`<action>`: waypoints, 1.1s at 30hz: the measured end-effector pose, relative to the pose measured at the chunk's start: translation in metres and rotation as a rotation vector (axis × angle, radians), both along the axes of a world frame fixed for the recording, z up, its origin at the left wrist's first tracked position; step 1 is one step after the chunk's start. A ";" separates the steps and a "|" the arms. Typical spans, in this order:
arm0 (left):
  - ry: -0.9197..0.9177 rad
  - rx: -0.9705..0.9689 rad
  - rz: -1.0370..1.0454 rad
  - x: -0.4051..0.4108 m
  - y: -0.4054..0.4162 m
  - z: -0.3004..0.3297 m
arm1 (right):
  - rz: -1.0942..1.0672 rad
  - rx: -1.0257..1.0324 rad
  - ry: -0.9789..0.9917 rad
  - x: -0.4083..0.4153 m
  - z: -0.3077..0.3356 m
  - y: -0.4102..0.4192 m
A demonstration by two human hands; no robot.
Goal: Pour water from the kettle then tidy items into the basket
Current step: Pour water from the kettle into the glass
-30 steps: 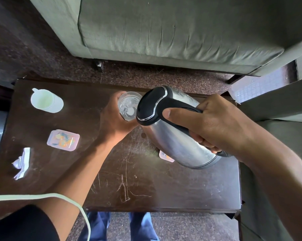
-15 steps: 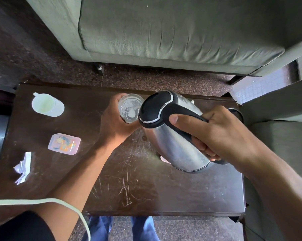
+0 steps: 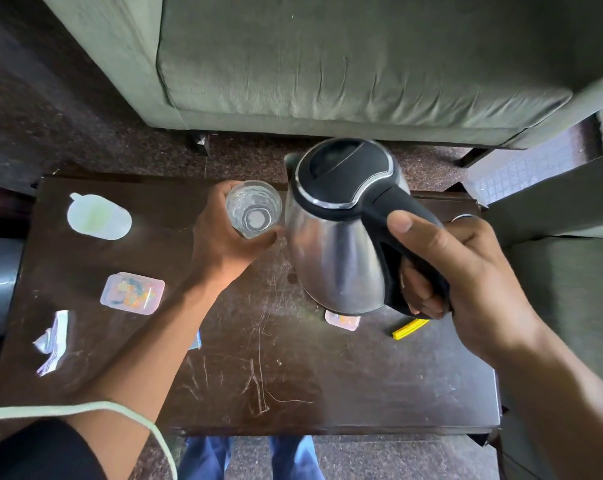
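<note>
A steel kettle (image 3: 331,251) with a black lid and handle hangs above the dark wooden table (image 3: 293,386), nearly upright, its spout pointing up and left. My right hand (image 3: 466,271) grips its black handle. Just left of the kettle, my left hand (image 3: 224,237) holds a clear glass (image 3: 253,209) with water in it, close to the kettle's side. No basket is in view.
On the table lie a white cup (image 3: 97,216) at far left, a pink plastic packet (image 3: 132,293), crumpled paper (image 3: 52,341), a second pink packet (image 3: 341,320) under the kettle and a yellow stick (image 3: 409,329). A green sofa (image 3: 328,64) stands beyond the table.
The kettle has tipped back from its pouring tilt to nearly upright and moved right, away from the glass. My left hand still holds the glass in about the same place.
</note>
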State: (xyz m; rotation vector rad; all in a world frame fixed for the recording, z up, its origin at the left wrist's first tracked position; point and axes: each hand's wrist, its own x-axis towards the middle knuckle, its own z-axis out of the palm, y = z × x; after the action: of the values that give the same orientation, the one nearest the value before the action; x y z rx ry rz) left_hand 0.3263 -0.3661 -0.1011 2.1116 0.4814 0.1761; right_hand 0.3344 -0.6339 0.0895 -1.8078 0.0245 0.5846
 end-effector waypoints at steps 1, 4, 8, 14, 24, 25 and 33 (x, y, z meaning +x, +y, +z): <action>0.002 0.007 0.005 0.000 0.001 -0.002 | -0.019 0.031 -0.015 -0.001 -0.001 0.000; 0.002 0.023 0.009 0.000 0.002 -0.010 | -0.078 0.113 -0.060 -0.004 -0.001 0.000; -0.027 0.026 0.008 -0.004 0.004 -0.024 | -0.150 0.152 -0.101 -0.005 -0.003 0.004; -0.086 0.012 -0.006 -0.006 0.003 -0.048 | -0.220 0.177 -0.159 -0.002 -0.008 0.005; -0.170 0.004 -0.076 -0.010 -0.004 -0.072 | -0.238 0.154 -0.199 0.005 -0.013 -0.002; -0.169 0.004 -0.080 -0.010 -0.004 -0.074 | -0.237 0.152 -0.200 0.006 -0.012 -0.002; -0.169 0.000 -0.068 -0.012 -0.005 -0.083 | -0.234 0.163 -0.185 0.006 -0.010 -0.001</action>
State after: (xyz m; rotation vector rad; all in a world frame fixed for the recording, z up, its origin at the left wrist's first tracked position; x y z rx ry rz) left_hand 0.3148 -0.3710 -0.1839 2.0881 0.3091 0.3120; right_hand 0.3405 -0.6350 0.0791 -1.6647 0.0600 0.2457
